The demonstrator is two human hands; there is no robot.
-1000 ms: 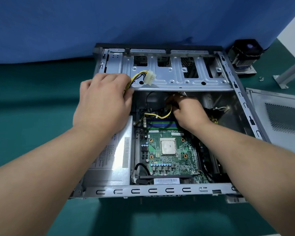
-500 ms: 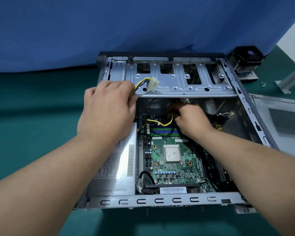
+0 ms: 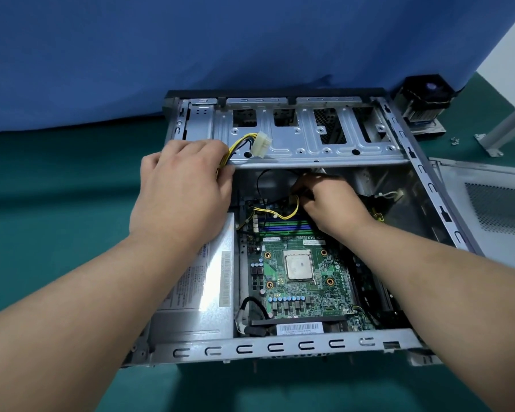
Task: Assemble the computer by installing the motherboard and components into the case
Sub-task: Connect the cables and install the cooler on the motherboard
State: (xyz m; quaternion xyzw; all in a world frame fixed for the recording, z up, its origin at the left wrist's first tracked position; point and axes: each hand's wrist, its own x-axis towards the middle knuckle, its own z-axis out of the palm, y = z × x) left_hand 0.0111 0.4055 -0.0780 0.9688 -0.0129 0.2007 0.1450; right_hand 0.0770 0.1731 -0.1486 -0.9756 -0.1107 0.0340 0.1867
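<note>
The open metal computer case (image 3: 280,347) lies flat on a green mat. A green motherboard (image 3: 324,295) with a bare CPU (image 3: 299,266) sits inside, and a silver power supply (image 3: 202,289) lies to its left. My left hand (image 3: 182,197) grips a yellow and black cable bundle at the drive cage edge. The bundle's white connector (image 3: 261,144) lies on the drive cage (image 3: 309,147). My right hand (image 3: 332,203) reaches in above the memory slots and pinches a dark connector with a yellow wire (image 3: 292,214). Its fingertips are partly hidden.
A CPU cooler with a black fan (image 3: 425,98) stands behind the case at the right. The grey side panel (image 3: 488,209) lies to the right of the case. Small screws (image 3: 455,140) and a metal leg (image 3: 501,133) are near it. A blue cloth hangs behind.
The view has shifted a little, so the case sits lower in the frame. Both hands keep their grips in nearly the same places.
</note>
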